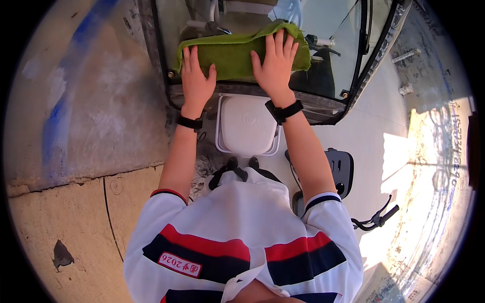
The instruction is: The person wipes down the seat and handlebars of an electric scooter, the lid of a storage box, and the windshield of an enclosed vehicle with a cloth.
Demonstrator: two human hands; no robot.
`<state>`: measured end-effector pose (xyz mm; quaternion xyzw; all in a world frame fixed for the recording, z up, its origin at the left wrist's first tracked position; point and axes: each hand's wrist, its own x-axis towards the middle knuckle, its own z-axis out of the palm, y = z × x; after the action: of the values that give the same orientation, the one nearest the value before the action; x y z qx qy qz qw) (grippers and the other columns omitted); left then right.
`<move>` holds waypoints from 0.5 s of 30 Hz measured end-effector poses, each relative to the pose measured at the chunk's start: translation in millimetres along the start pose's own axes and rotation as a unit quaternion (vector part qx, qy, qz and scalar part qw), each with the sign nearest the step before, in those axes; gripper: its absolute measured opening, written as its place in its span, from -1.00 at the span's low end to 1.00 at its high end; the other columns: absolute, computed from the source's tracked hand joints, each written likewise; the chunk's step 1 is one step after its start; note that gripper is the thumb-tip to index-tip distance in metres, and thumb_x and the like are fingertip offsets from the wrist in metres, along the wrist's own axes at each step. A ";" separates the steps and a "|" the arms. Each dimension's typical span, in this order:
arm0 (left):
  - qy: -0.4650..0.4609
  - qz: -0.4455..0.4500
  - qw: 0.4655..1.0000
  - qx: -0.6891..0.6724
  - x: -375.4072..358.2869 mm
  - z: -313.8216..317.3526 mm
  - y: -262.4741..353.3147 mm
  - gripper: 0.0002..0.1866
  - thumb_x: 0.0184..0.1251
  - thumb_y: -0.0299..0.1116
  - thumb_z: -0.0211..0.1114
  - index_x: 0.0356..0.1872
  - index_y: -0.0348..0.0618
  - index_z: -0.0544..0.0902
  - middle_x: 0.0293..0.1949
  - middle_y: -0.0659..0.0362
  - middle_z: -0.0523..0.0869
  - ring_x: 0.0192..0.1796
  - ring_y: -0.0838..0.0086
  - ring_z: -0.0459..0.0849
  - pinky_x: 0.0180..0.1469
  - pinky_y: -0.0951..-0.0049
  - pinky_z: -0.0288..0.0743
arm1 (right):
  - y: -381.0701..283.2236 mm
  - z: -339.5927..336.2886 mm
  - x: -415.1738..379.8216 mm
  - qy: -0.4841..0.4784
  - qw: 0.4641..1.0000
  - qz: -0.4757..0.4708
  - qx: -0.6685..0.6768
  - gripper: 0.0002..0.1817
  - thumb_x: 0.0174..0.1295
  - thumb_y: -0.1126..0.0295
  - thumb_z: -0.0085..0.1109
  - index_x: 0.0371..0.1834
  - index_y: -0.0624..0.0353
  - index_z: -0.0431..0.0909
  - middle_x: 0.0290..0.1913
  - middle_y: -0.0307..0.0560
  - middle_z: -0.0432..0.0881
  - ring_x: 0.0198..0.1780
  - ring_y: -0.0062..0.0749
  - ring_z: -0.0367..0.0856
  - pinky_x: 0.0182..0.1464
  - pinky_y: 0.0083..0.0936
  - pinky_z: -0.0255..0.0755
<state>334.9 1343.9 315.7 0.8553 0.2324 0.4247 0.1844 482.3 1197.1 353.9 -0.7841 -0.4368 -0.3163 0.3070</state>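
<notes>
A green cloth (227, 58) lies folded across the lower part of a clear windshield (333, 48). My left hand (196, 78) presses flat on the cloth's left half, fingers stretched upward and thumb out to the side. On the cloth's right half rests my right hand (275, 63), also flat with its fingers extended. Neither hand is closed around the fabric. Through the glass, a handlebar grip with a lever (323, 43) shows at the right. Just below the windshield's dark lower edge stands a white panel (248, 126) with a small emblem and a white tube frame.
A stained wall (101, 101) with a blue paint streak is at the left, above a tan wooden surface (55, 217). To the right are a dark grey plastic part (341, 174) and another handlebar (381, 217). Sunlight falls on the marked wall (439, 166) at far right.
</notes>
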 end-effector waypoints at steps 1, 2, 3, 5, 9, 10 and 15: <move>0.007 -0.007 1.000 0.005 0.0 -4.4 -9.1 -0.26 0.29 -0.33 0.33 0.43 -0.33 0.22 0.48 -0.28 0.18 0.45 -0.23 0.24 0.44 0.00 0.22 | -11.3 2.3 4.9 -0.018 1.000 -0.016 0.002 -0.29 0.17 0.25 0.30 0.39 0.22 0.32 0.47 0.21 0.25 0.49 0.34 0.09 0.49 0.23 -0.05; 0.009 -0.010 1.000 0.013 -0.4 -7.6 -18.9 -0.25 0.31 -0.33 0.32 0.45 -0.33 0.19 0.50 -0.28 0.15 0.49 -0.23 0.18 0.47 0.00 0.17 | -20.6 6.2 8.5 -0.035 0.999 -0.032 0.004 -0.30 0.15 0.27 0.30 0.38 0.20 0.33 0.46 0.17 0.27 0.49 0.30 0.11 0.49 0.21 -0.03; 0.011 -0.012 1.000 0.020 -1.5 -9.4 -29.1 -0.24 0.32 -0.32 0.31 0.46 -0.34 0.17 0.51 -0.28 0.11 0.52 -0.22 0.12 0.49 0.00 0.12 | -28.4 11.5 10.2 -0.042 0.998 -0.050 0.011 -0.31 0.14 0.28 0.31 0.37 0.18 0.34 0.46 0.15 0.28 0.49 0.27 0.12 0.49 0.20 -0.03; 0.010 -0.014 1.000 0.025 -2.8 -9.5 -35.6 -0.22 0.34 -0.32 0.31 0.49 -0.35 0.13 0.54 -0.27 0.06 0.56 -0.22 0.03 0.53 -0.03 0.05 | -41.1 19.9 10.9 -0.058 0.994 -0.085 0.024 -0.32 0.12 0.30 0.31 0.36 0.15 0.36 0.46 0.09 0.30 0.49 0.21 0.15 0.50 0.17 -0.01; -0.005 -0.027 0.999 0.022 -2.9 -6.2 -33.0 -0.18 0.34 -0.31 0.31 0.51 -0.33 0.08 0.55 -0.26 0.01 0.58 -0.25 -0.08 0.54 -0.11 -0.04 | -43.5 23.4 9.9 -0.066 0.991 -0.097 0.059 -0.37 0.16 0.22 0.33 0.33 0.09 0.43 0.47 0.06 0.30 0.49 0.21 0.15 0.52 0.13 -0.03; -0.008 -0.033 0.999 0.023 -2.0 -5.2 -31.6 -0.17 0.33 -0.31 0.31 0.52 -0.32 0.07 0.56 -0.26 -0.01 0.58 -0.25 -0.10 0.54 -0.12 -0.05 | -41.4 22.5 10.3 -0.058 0.993 -0.088 0.055 -0.37 0.16 0.20 0.33 0.33 0.09 0.44 0.47 0.07 0.31 0.49 0.22 0.15 0.51 0.14 -0.03; -0.015 -0.006 0.999 0.048 2.9 -1.9 -16.6 -0.18 0.28 -0.31 0.33 0.51 -0.29 0.15 0.54 -0.27 0.05 0.55 -0.28 0.00 0.51 -0.15 -0.01 | -11.1 11.7 14.3 0.020 0.999 -0.028 0.008 -0.37 0.20 0.12 0.30 0.34 0.05 0.43 0.43 0.06 0.34 0.48 0.23 0.17 0.50 0.15 0.00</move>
<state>330.9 1359.4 310.1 0.8681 0.2548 0.3990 0.1491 481.2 1217.8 360.0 -0.7628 -0.4550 -0.3363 0.3132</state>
